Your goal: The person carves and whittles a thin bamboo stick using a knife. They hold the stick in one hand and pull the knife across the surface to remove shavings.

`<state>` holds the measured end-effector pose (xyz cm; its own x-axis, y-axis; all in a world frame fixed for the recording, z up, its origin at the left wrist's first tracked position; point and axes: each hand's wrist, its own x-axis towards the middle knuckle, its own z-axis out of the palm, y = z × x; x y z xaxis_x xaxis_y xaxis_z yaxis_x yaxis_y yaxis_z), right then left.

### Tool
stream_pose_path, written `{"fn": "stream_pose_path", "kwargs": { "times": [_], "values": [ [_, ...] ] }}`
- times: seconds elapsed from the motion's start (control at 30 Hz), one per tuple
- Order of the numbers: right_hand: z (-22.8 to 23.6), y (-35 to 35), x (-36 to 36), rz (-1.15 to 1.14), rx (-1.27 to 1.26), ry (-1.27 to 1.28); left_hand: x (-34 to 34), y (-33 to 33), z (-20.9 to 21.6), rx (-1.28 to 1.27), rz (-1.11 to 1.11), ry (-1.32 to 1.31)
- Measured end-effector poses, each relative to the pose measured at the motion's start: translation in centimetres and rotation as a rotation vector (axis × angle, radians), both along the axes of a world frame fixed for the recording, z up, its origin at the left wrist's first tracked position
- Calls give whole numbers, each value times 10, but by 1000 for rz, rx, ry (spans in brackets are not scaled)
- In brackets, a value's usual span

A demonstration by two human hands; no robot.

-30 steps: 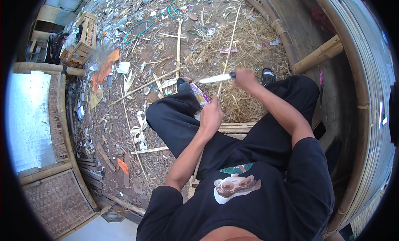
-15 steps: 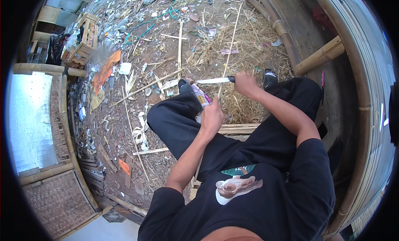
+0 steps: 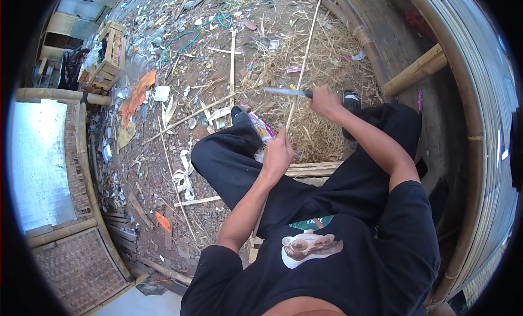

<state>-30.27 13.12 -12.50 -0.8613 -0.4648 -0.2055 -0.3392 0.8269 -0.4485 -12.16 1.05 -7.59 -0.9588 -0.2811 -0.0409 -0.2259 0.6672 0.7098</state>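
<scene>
My left hand (image 3: 278, 155) is closed round the near end of a long, thin bamboo strip (image 3: 306, 57), which slants away from me toward the upper right. In my right hand (image 3: 325, 102) is a knife (image 3: 286, 91) with a dark handle, gripped with fingers wrapped round it. Its pale blade, slightly blurred, points left and lies across the strip; whether it touches the strip I cannot tell. Both hands are over the gap between my knees, with straw (image 3: 316, 136) on the ground beneath them.
Several bamboo strips (image 3: 233, 65) lie on the littered ground. A wooden crate (image 3: 111, 54) stands at the far left, near an orange scrap (image 3: 139, 98). Bamboo poles (image 3: 417, 71) frame the right side. A woven bamboo panel (image 3: 79, 267) is at the lower left.
The knife and my right hand have moved slightly away from my body and right, along the strip. The blade's tip has swung farther away. My left hand stays in place.
</scene>
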Motion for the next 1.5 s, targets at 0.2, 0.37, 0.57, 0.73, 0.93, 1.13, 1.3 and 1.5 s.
{"fn": "stream_pose_path", "kwargs": {
  "times": [0.2, 0.37, 0.57, 0.73, 0.93, 1.13, 1.3, 1.5],
  "values": [
    [-13, 16, -53, -11, 19, 139, 2, -2, 2, 63, -10, -1],
    [-34, 27, -55, -207, 50, 176, 0, 0, -1, 41, -56, -29],
    [8, -7, 8, 24, -34, -14, 5, -9, 5, 44, 23, -6],
    [-27, 14, -58, 28, 40, 166, 9, -8, 2, 48, 0, 51],
    [-28, 13, -56, -209, 45, 284, 3, -11, -1, 67, -17, 66],
    [5, -6, -20, -226, -139, -341, 4, -11, 6, 103, 34, -2],
    [20, -1, 8, 176, 20, 114, 5, -9, 5, 98, 30, 24],
    [2, 39, -106, 48, 208, 367, 6, 3, 5, 60, -29, 94]
  ]
}}
